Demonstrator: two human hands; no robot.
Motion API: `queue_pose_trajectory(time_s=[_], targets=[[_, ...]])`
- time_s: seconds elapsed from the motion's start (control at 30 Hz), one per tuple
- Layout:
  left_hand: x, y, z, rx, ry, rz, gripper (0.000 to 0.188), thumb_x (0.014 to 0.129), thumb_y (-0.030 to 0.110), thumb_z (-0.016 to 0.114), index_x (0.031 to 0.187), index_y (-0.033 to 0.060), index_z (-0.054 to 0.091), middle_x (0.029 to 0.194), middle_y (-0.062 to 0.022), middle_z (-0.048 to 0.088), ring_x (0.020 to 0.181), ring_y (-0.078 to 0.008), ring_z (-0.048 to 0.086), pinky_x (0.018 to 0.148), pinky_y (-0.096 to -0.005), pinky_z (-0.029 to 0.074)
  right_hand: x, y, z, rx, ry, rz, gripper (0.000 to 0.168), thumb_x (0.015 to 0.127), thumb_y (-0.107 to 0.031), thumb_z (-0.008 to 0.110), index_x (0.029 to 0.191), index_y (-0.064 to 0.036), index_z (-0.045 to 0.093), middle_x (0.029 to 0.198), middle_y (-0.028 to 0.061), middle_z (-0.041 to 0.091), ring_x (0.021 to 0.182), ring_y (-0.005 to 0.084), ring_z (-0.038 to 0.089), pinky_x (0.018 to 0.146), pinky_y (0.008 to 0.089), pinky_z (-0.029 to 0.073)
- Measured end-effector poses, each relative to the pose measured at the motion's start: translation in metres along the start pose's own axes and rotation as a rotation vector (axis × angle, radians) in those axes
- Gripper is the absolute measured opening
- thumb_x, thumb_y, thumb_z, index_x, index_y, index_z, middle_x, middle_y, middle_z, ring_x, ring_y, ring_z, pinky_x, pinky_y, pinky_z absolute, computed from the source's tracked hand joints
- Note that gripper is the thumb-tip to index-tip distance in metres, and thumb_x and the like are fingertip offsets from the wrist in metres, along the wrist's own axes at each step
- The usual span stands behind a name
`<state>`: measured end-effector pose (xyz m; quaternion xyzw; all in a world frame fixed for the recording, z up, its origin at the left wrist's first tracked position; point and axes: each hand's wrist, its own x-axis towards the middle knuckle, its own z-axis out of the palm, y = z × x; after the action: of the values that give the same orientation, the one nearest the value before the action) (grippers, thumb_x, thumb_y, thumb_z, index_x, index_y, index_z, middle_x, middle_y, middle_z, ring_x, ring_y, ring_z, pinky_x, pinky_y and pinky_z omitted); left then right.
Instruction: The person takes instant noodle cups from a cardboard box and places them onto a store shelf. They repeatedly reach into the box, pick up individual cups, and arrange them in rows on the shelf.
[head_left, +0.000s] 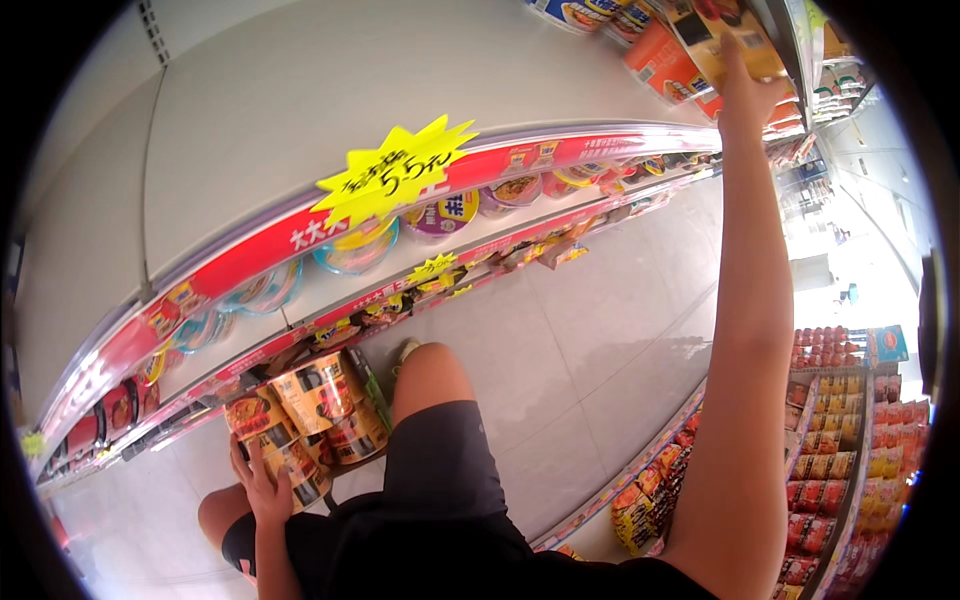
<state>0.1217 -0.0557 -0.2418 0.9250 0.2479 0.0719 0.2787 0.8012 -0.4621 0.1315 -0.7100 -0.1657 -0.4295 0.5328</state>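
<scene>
My right hand (746, 94) reaches to the far right end of the upper shelf (300, 97), its fingers on a yellow-brown instant noodle container (724, 37). Beside that stand orange noodle tubs (664, 64) and a blue noodle tub (574, 13). Down at the lower left, my left hand (262, 480) rests with spread fingers against a group of stacked yellow-brown noodle tubs (311, 394) near my knees. Whether it grips one cannot be made out.
Lower shelves hold a purple noodle bowl (441, 217), teal bowls (356, 247) and noodle packets (390, 307). A yellow star-shaped price sign (397, 169) sticks out from the shelf edge. Behind my right arm, another rack holds rows of packets (825, 465). Tiled floor (555, 375) lies between.
</scene>
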Motion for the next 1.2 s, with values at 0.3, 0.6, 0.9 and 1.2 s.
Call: queue_pose_trajectory(time_s=[0.3, 0.6, 0.9, 1.2], targets=[[0.004, -0.001, -0.001, -0.011, -0.017, 0.001, 0.072, 0.086, 0.012, 0.065, 0.154, 0.0111, 0.039, 0.163, -0.026, 0.018, 0.147, -0.0478, 0.022, 0.119, -0.0507, 0.027, -0.208, -0.099, -0.134, -0.007, -0.154, 0.129, 0.049, 0.097, -0.024, 0.062, 0.133, 0.006, 0.049, 0.132, 0.0182, 0.058, 0.113, 0.0288, 0.062, 0.093, 0.0393, 0.056], [-0.003, -0.007, 0.001, -0.021, 0.063, 0.025, 0.068, 0.084, 0.022, 0.07, 0.148, 0.0173, 0.046, 0.162, -0.0238, 0.021, 0.141, -0.0532, 0.028, 0.111, -0.0571, 0.038, -0.532, -0.253, -0.11, 0.625, -1.095, 1.254, 0.082, 0.079, -0.012, 0.083, 0.147, -0.002, 0.039, 0.131, 0.0097, 0.058, 0.119, 0.0198, 0.059, 0.101, 0.0362, 0.05], [-0.006, -0.011, 0.003, 0.002, 0.092, 0.025, 0.069, 0.083, 0.027, 0.07, 0.147, 0.0203, 0.048, 0.16, -0.0227, 0.023, 0.14, -0.0526, 0.028, 0.107, -0.058, 0.043, -0.622, -0.242, -0.043, 0.225, -1.348, 1.288, 0.078, 0.083, -0.017, 0.082, 0.144, 0.005, 0.039, 0.129, 0.0141, 0.061, 0.116, 0.019, 0.061, 0.101, 0.0351, 0.05], [-0.007, -0.014, 0.003, -0.07, 0.073, 0.008, 0.069, 0.086, 0.027, 0.07, 0.15, 0.023, 0.045, 0.162, -0.0222, 0.02, 0.142, -0.0535, 0.025, 0.112, -0.0592, 0.036, -0.606, -0.25, -0.078, 0.725, -1.105, 1.639, 0.065, 0.102, -0.044, 0.053, 0.156, -0.012, 0.033, 0.147, 0.0132, 0.052, 0.137, 0.029, 0.05, 0.114, 0.0467, 0.042]])
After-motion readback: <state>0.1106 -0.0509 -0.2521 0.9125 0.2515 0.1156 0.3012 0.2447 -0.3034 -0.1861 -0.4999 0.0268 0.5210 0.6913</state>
